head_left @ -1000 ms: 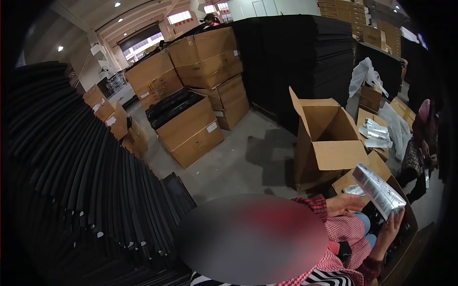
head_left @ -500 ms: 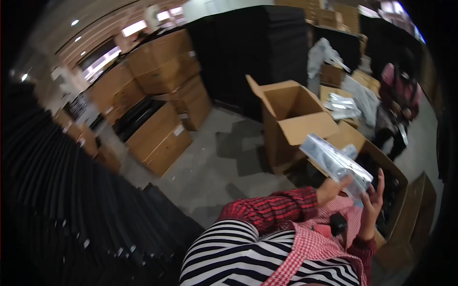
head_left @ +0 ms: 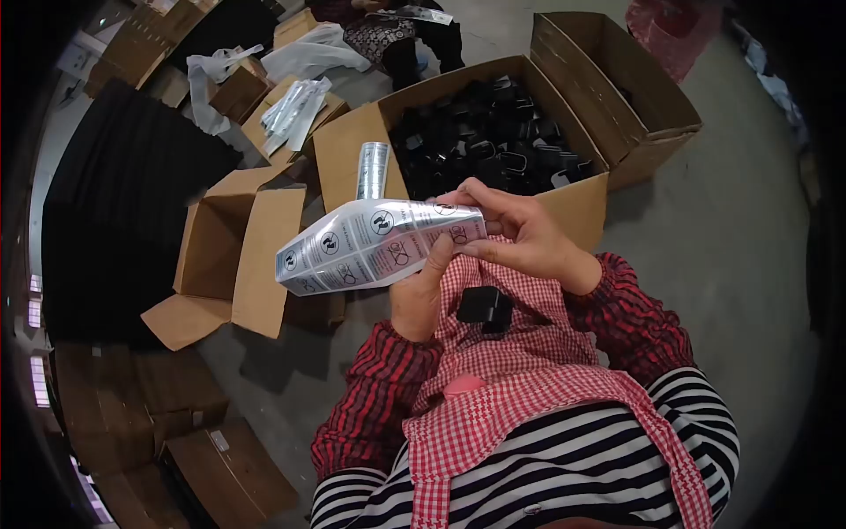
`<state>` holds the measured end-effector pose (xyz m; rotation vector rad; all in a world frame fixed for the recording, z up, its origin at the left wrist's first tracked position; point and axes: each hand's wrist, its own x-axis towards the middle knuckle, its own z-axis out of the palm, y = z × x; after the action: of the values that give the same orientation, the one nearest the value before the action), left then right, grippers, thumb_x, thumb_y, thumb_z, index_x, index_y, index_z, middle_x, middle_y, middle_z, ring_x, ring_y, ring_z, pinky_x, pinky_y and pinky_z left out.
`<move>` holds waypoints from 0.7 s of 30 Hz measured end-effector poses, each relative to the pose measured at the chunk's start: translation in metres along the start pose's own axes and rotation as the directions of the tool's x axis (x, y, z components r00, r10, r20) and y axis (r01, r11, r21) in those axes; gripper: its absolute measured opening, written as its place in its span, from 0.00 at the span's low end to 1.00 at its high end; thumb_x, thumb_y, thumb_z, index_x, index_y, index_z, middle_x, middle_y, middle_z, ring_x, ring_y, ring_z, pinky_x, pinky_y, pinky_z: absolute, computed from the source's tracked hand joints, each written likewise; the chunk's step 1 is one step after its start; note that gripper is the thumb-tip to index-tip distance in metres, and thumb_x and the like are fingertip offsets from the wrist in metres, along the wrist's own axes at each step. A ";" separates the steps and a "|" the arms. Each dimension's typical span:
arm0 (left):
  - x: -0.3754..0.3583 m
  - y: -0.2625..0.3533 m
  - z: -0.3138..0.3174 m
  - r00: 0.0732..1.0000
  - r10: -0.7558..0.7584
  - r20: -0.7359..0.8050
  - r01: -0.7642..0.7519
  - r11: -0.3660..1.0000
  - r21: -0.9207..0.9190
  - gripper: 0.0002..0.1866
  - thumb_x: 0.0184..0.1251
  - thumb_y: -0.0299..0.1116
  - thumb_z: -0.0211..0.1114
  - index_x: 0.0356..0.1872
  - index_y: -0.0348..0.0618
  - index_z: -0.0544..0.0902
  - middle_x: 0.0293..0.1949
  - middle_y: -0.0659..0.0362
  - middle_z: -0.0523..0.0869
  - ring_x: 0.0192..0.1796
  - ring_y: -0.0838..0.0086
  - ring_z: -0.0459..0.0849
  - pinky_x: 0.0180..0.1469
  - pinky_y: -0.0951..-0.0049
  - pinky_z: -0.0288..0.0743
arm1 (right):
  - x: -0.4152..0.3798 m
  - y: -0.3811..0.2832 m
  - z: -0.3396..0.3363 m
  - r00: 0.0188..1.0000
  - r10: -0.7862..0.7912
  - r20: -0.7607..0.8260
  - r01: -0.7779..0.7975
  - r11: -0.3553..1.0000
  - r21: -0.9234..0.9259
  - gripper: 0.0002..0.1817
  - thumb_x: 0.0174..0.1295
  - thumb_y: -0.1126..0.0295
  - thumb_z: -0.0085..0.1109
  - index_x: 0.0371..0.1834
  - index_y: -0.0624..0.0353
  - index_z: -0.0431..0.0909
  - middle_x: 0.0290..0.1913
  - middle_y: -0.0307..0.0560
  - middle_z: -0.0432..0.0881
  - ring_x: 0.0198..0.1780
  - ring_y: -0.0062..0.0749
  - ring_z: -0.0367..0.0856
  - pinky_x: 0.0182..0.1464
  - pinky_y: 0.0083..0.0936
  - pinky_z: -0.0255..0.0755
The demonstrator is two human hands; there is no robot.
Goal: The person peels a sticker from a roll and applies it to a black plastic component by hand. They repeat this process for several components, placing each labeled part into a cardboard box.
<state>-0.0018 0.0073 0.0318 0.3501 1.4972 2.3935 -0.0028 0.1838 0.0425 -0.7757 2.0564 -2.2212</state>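
A silvery sheet of printed warning labels (head_left: pixel 348 242) is stretched out in front of me, its near end bent and its far left end hanging free. My left hand (head_left: pixel 417 300) grips it from below, thumb pressed on the printed face. At its right end, my right hand (head_left: pixel 520 236) pinches the edge between thumb and fingers. Below the hands a small black plastic piece (head_left: pixel 485 307) rests on my red checked apron (head_left: pixel 529 353). Another silvery label strip (head_left: pixel 373 169) lies on a carton flap just beyond the sheet.
A large carton (head_left: pixel 568 115) full of black plastic pieces (head_left: pixel 493 137) stands ahead, beside another open carton (head_left: pixel 661 132). To the left are an open box (head_left: pixel 207 251), silvery packets (head_left: pixel 295 110) and stacked black sheets (head_left: pixel 115 176). Another person (head_left: pixel 397 40) sits beyond.
My view has swung right toward the carton of black pieces. My right hand, earlier with fingers spread beside the sheet, now pinches its end; the sheet is turned with its printed face toward me.
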 end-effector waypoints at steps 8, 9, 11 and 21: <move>0.015 -0.001 -0.016 0.991 0.130 -0.034 -0.134 0.978 -0.163 0.24 0.63 0.28 0.64 0.60 0.38 0.69 0.53 0.55 0.76 0.54 0.73 0.75 0.56 0.74 0.71 | 0.017 0.022 0.006 0.977 0.214 -0.010 -0.214 0.977 -0.017 0.33 0.54 0.75 0.63 0.65 0.70 0.63 0.57 0.49 0.75 0.56 0.31 0.75 0.58 0.24 0.68; 0.016 -0.008 -0.025 0.981 0.173 -0.093 -0.171 0.985 0.023 0.18 0.62 0.29 0.65 0.52 0.38 0.75 0.45 0.57 0.79 0.48 0.73 0.78 0.52 0.74 0.74 | 0.026 0.009 0.022 0.981 0.192 -0.007 -0.192 0.981 0.009 0.33 0.56 0.75 0.62 0.66 0.68 0.62 0.58 0.49 0.74 0.58 0.31 0.73 0.59 0.25 0.67; 0.016 0.000 -0.025 0.947 0.267 -0.179 -0.274 0.962 -0.018 0.15 0.62 0.29 0.64 0.49 0.37 0.75 0.43 0.57 0.80 0.47 0.72 0.79 0.49 0.73 0.75 | 0.027 0.042 0.008 0.992 0.123 0.042 -0.124 0.992 0.027 0.32 0.58 0.73 0.62 0.67 0.68 0.62 0.58 0.49 0.74 0.58 0.31 0.73 0.58 0.24 0.68; -0.038 0.029 -0.045 0.814 0.511 -0.275 -0.370 0.822 0.433 0.23 0.58 0.31 0.67 0.52 0.33 0.72 0.43 0.54 0.81 0.48 0.68 0.80 0.51 0.68 0.74 | 0.052 0.037 0.043 0.995 0.011 0.097 -0.014 0.999 0.030 0.18 0.63 0.77 0.58 0.56 0.69 0.73 0.45 0.42 0.80 0.42 0.18 0.78 0.44 0.13 0.72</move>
<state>0.0140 -0.0561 0.0374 0.3656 2.2758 2.6410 -0.0447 0.1207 0.0257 -0.8472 1.9735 -2.1577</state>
